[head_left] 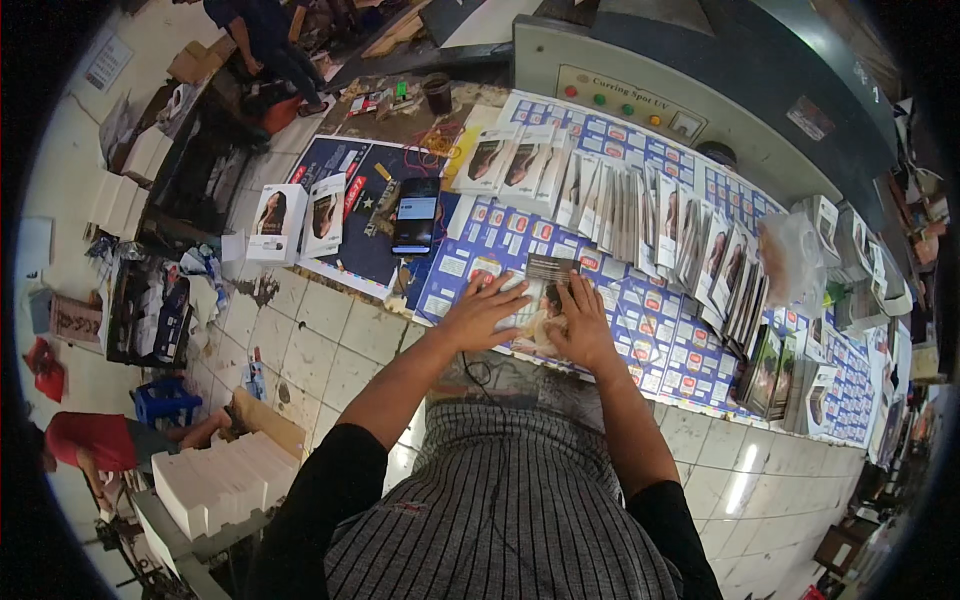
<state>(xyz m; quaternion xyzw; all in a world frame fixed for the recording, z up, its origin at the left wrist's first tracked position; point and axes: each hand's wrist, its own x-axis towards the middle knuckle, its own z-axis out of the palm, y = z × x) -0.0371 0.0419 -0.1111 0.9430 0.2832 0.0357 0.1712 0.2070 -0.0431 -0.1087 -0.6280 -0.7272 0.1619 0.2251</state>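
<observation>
My left hand (485, 314) lies with its fingers stretched out on the left side of a flat printed carton (540, 300), near the table's front edge. Over the carton's right side, my right hand (580, 322) is spread flat, its fingers pointing away from me. The carton bears a picture of dark hair and has a dark striped far end; both hands hide much of it. Beyond my hands, a long curved row of similar flat cartons (640, 215) overlaps across the table, bending to the right.
Blue printed sheets (640, 325) cover the table. To the left are a phone (415, 215), two white boxes (277, 222) and rubber bands (432, 145). A plastic bag (790, 260) rests at the right. Behind stands a machine with buttons (620, 105). Someone in red (92, 440) bends at left.
</observation>
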